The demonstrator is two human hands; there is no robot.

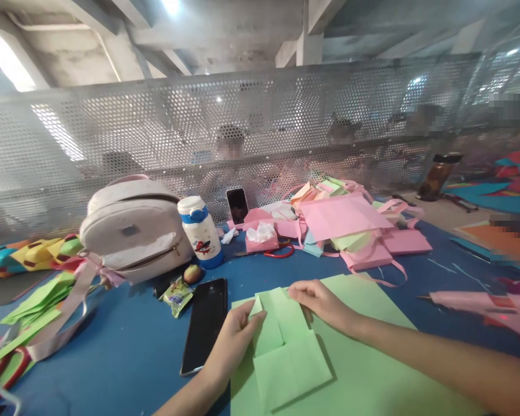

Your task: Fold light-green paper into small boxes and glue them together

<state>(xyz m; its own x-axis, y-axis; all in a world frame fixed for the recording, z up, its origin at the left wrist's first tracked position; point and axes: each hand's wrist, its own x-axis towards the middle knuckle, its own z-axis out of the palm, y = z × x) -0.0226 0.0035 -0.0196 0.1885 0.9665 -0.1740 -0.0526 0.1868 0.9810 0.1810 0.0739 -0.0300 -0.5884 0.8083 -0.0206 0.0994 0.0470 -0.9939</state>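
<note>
A piece of light green paper (288, 315), folded into flaps, lies in front of me on larger green sheets (372, 352). My left hand (234, 338) pinches its left edge, where a small corner is turned up between thumb and fingers. At the upper right edge, my right hand (323, 301) grips the same paper with bent fingers. A wide folded flap (292, 372) spreads toward me at its lower end. Close beside my left hand rests a black phone (204, 326) on the blue table (125, 346).
Behind stand a white backpack (130, 234), a bottle (203, 237), and pink paper bags (342, 216) near red-handled scissors (281, 251). A pink glue gun (476, 301) lies at right, a candy packet (177, 296) at left. A perforated metal panel (156, 127) closes off the back.
</note>
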